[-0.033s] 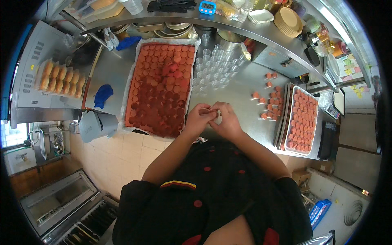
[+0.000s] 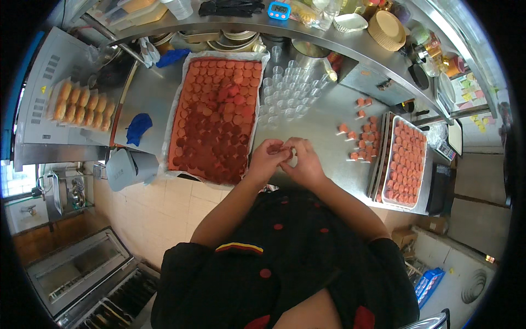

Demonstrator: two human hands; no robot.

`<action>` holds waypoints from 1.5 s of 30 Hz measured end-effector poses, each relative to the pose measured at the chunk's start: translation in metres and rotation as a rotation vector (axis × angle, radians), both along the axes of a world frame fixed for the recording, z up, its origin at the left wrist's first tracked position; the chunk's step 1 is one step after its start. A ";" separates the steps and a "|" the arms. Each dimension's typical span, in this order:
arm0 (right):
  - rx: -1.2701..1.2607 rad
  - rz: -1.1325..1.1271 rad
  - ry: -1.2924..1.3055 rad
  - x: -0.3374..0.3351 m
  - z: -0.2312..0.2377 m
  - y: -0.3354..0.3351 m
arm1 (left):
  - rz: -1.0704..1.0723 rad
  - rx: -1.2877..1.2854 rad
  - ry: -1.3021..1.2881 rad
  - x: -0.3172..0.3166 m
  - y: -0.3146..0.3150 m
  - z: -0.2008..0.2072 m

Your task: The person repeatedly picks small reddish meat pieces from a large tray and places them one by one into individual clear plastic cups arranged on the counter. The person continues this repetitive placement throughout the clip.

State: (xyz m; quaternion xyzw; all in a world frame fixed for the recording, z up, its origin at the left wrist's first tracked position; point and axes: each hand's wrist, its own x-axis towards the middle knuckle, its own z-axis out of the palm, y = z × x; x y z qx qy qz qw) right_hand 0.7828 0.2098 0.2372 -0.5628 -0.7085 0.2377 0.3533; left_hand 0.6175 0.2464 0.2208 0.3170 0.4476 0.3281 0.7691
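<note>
My left hand (image 2: 268,158) and my right hand (image 2: 303,163) meet over the counter's front edge, fingertips pinched together. Between them is a small reddish-brown piece of cake (image 2: 287,154), mostly covered by my fingers. Just left of my hands lies a large sheet of red cake (image 2: 219,77) on a paper-lined tray, cut all over into small rounds, with darker gaps in its nearer half. To the right, several small red cake rounds with white sticks (image 2: 366,143) lie on the steel counter. Beside them, a tray (image 2: 387,200) holds rows of similar pieces.
Clear small cups (image 2: 290,90) stand in rows beyond my hands. A metal pot (image 2: 308,54) stands behind them. A blue cloth (image 2: 139,129) lies left of the cake sheet, above a grey bin (image 2: 125,170). An overhead shelf (image 2: 235,23) carries a blue timer (image 2: 279,10).
My fingers have shifted very slightly around the small piece. Everything else stays where it was.
</note>
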 end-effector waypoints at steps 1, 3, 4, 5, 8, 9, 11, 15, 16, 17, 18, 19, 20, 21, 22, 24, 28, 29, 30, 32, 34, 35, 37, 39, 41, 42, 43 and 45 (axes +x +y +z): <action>0.000 0.003 -0.005 -0.001 0.000 -0.001 | 0.027 -0.016 -0.033 0.001 -0.002 0.002; 0.010 0.038 -0.015 -0.003 0.004 -0.001 | 0.019 0.001 -0.010 0.001 -0.001 0.000; 0.020 0.072 -0.019 -0.006 0.013 -0.001 | -0.014 0.031 0.048 0.001 0.002 -0.007; 0.029 0.106 -0.023 -0.007 0.018 0.000 | -0.048 0.062 0.106 0.000 0.004 -0.013; -0.010 0.141 -0.065 -0.003 0.006 -0.001 | 0.068 0.136 0.097 0.009 0.000 -0.023; -0.028 0.105 -0.073 -0.002 0.003 -0.001 | 0.086 0.112 0.085 0.011 -0.001 -0.025; -0.067 0.033 -0.083 -0.003 -0.001 -0.001 | 0.120 0.062 0.068 0.013 -0.003 -0.022; -0.036 0.080 -0.143 -0.003 -0.002 -0.001 | 0.082 0.205 0.253 0.019 -0.006 -0.022; -0.067 0.033 -0.126 -0.002 -0.006 0.000 | 0.127 0.177 0.154 0.024 -0.006 -0.029; -0.098 -0.015 -0.109 0.000 -0.009 0.000 | 0.172 0.147 0.056 0.027 -0.006 -0.037; -0.096 -0.011 -0.125 0.002 -0.011 -0.001 | 0.140 0.185 0.152 0.029 -0.007 -0.044; -0.097 -0.009 -0.139 0.002 -0.011 -0.003 | 0.104 0.221 0.248 0.030 -0.006 -0.042; -0.097 -0.007 -0.154 0.003 -0.012 -0.005 | 0.068 0.257 0.345 0.031 -0.005 -0.040; -0.108 -0.003 -0.145 0.005 -0.011 -0.004 | 0.064 0.257 0.339 0.033 -0.004 -0.039; -0.119 0.002 -0.137 0.008 -0.009 -0.004 | 0.060 0.258 0.334 0.034 -0.002 -0.037; -0.161 -0.018 -0.114 0.013 -0.011 -0.004 | 0.054 0.288 0.389 0.039 0.000 -0.032; -0.144 -0.039 -0.092 0.023 -0.012 -0.006 | -0.078 0.368 0.508 0.048 0.001 -0.026; -0.104 -0.024 -0.096 0.026 -0.012 -0.006 | -0.139 0.378 0.508 0.049 0.002 -0.029; -0.201 -0.069 -0.017 0.033 -0.018 -0.010 | -0.156 0.421 0.538 0.050 0.001 -0.033; -0.392 -0.166 0.143 0.060 -0.040 -0.026 | -0.195 0.511 0.592 0.053 -0.001 -0.042; -0.474 -0.333 0.108 0.090 -0.057 -0.050 | -0.223 0.448 0.489 0.043 0.002 -0.074; -0.497 -0.482 0.016 0.109 -0.083 -0.069 | -0.239 0.413 0.435 0.037 0.003 -0.088; -0.577 -0.734 -0.055 0.149 -0.132 -0.110 | -0.241 0.313 0.380 0.021 0.001 -0.097; -0.604 -0.884 -0.062 0.182 -0.155 -0.135 | -0.194 0.175 0.293 0.002 -0.006 -0.111; -0.535 -0.983 -0.074 0.206 -0.176 -0.140 | -0.213 0.116 0.429 -0.013 -0.009 -0.112; -0.505 -1.033 -0.055 0.216 -0.190 -0.137 | -0.221 0.086 0.507 -0.024 -0.009 -0.110; -0.523 -1.066 -0.099 0.230 -0.201 -0.131 | -0.198 0.163 0.558 -0.037 -0.013 -0.135; -0.504 -1.169 -0.073 0.247 -0.223 -0.116 | -0.105 0.177 0.621 -0.053 0.000 -0.126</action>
